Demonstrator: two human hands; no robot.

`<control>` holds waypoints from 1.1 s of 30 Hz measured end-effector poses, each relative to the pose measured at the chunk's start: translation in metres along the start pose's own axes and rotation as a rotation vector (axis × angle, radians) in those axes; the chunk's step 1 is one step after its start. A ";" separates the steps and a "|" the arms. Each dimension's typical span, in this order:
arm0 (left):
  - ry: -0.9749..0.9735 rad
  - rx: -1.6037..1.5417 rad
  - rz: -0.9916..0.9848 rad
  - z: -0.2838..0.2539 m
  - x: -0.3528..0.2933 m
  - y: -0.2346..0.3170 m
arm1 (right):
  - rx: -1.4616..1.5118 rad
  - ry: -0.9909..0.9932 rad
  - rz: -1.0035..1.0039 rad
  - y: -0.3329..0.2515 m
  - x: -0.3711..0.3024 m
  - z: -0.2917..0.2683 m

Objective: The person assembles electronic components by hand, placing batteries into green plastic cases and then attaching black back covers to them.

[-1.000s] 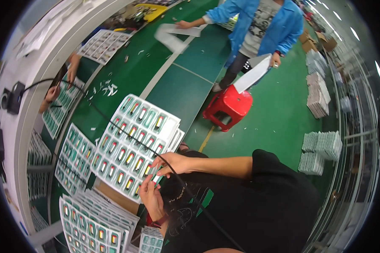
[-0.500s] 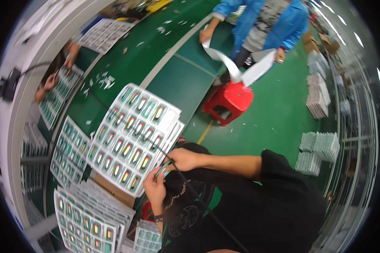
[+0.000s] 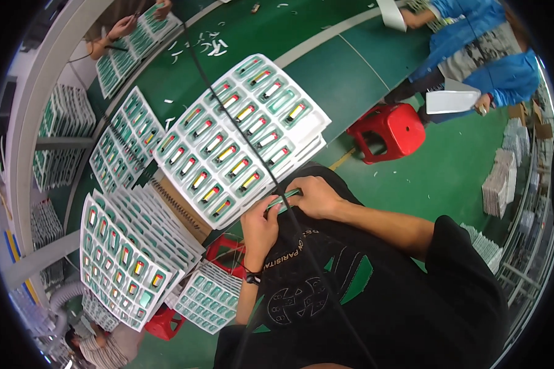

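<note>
A stack of white plastic trays (image 3: 240,138) with rows of green pockets, each holding a small red-and-yellow cylinder, rests on my lap. My left hand (image 3: 260,226) and my right hand (image 3: 311,195) meet at the tray's near edge. Together they pinch a thin green strip-like part (image 3: 283,199) between the fingertips. A black cable (image 3: 252,141) runs across the tray and down over my black shirt.
More filled tray stacks (image 3: 126,258) stand at my left, over a brown cardboard sheet (image 3: 181,212). A red stool (image 3: 391,129) sits on the green floor. A person in blue (image 3: 474,55) holds white sheets. Another person's hands (image 3: 120,31) work at a far tray.
The view has swung, so the tray stack now sits higher and larger. My hands stay together at its near edge. The person in blue has shifted toward the upper right.
</note>
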State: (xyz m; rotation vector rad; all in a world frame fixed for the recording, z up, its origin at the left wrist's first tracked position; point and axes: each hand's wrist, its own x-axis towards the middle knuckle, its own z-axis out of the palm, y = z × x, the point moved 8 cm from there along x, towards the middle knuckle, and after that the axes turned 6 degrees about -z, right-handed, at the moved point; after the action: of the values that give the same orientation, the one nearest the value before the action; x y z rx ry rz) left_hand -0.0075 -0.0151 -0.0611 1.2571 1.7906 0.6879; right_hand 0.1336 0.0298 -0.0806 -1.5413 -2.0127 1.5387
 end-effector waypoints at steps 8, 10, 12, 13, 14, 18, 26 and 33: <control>0.116 -0.845 -0.204 -0.027 0.031 -0.020 | 1.237 -0.170 0.052 -0.045 0.053 0.031; 0.306 -1.074 -0.171 -0.040 0.030 -0.027 | 1.311 -0.202 0.085 -0.061 0.063 0.047; 0.392 -1.057 -0.137 -0.045 0.029 -0.027 | 1.194 -0.199 0.095 -0.073 0.066 0.052; 0.435 -1.028 -0.109 -0.051 0.027 -0.031 | 1.095 -0.155 0.096 -0.076 0.069 0.054; 0.456 -0.826 -0.162 -0.053 0.024 -0.043 | 1.034 -0.093 0.004 -0.080 0.073 0.054; 0.381 -0.725 -0.217 -0.067 0.014 -0.054 | 1.215 -0.184 0.321 -0.056 0.071 0.080; 0.643 -0.392 -0.160 -0.124 -0.010 -0.039 | 0.402 -0.803 0.075 -0.086 0.057 0.092; 0.419 -0.804 0.061 -0.143 -0.029 0.041 | 0.322 -0.507 -0.669 -0.167 0.051 0.006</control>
State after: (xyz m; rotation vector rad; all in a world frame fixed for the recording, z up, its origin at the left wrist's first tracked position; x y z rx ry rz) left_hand -0.1052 -0.0251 0.0539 0.6410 1.5143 1.5985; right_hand 0.0053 0.0788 0.0273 -0.3060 -2.0477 1.9106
